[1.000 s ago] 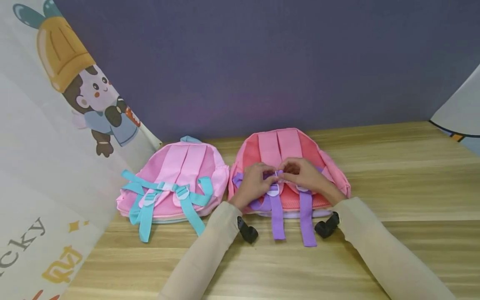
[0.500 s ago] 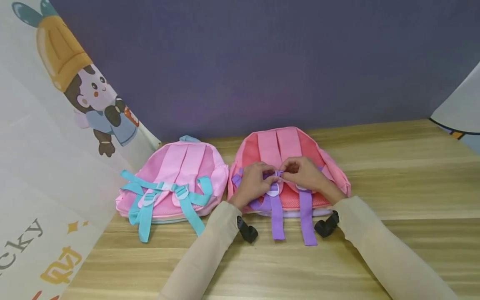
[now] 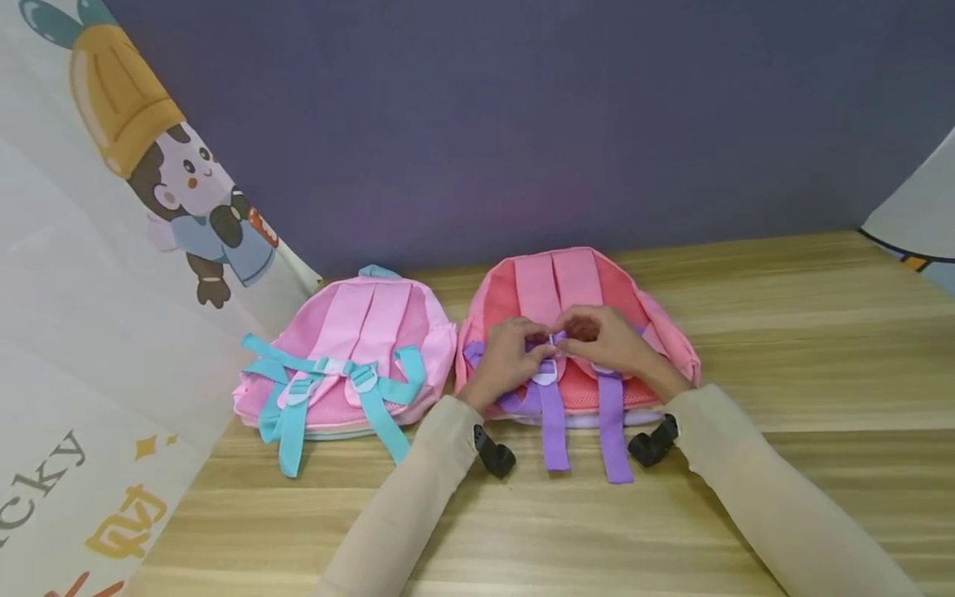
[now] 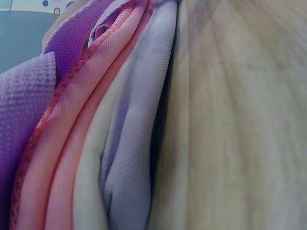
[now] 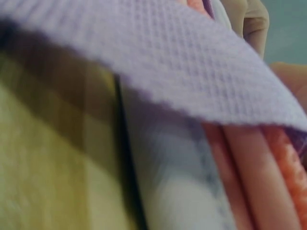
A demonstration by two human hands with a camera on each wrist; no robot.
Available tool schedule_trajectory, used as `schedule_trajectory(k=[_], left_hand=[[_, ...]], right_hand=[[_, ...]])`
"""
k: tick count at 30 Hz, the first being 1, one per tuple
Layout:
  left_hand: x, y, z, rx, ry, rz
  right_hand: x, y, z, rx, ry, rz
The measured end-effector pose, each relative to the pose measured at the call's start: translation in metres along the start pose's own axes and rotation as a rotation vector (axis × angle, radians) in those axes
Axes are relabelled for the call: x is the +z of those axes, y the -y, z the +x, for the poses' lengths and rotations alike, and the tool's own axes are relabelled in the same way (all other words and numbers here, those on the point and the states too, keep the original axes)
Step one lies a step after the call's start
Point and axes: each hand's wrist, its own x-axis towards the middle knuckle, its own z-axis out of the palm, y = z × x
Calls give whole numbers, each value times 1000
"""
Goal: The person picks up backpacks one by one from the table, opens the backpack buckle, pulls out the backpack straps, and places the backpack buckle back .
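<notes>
A coral-pink backpack lies back side up on the wooden table, its purple strap ends hanging toward the person. My left hand and right hand meet over its middle, fingertips nearly together. Between them shows a small pale buckle on purple webbing, which both hands pinch from either side. Much of it is hidden by the fingers. Just below sits a white strap adjuster. In the left wrist view the bag's layered edge runs along the table; a purple strap crosses the right wrist view.
To the left lies a light-pink backpack with turquoise straps, touching the coral one. Behind the table stands a dark blue-grey panel. A white curtain with cartoon prints hangs at the left.
Both hands stay at the buckle. The right fingertips shift slightly and come closer to the left ones. The backpacks have not moved on the table.
</notes>
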Motion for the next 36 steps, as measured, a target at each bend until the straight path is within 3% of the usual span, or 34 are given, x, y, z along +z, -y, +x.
schedule_trajectory(k=[9,17,26,36], left_hand=[[-3,-4,7,-3,-12,31],[-2,-3,9,4,-9,31],[-1,0,3,16,-11,11],[1,0,-3,6,4,-2]], right_hand=[[-8,6,4,41,-29,-67],[-9,5,5,48,-25,-36],[-5,2,3,-25,-1,-7],[1,2,-5,28,-24,1]])
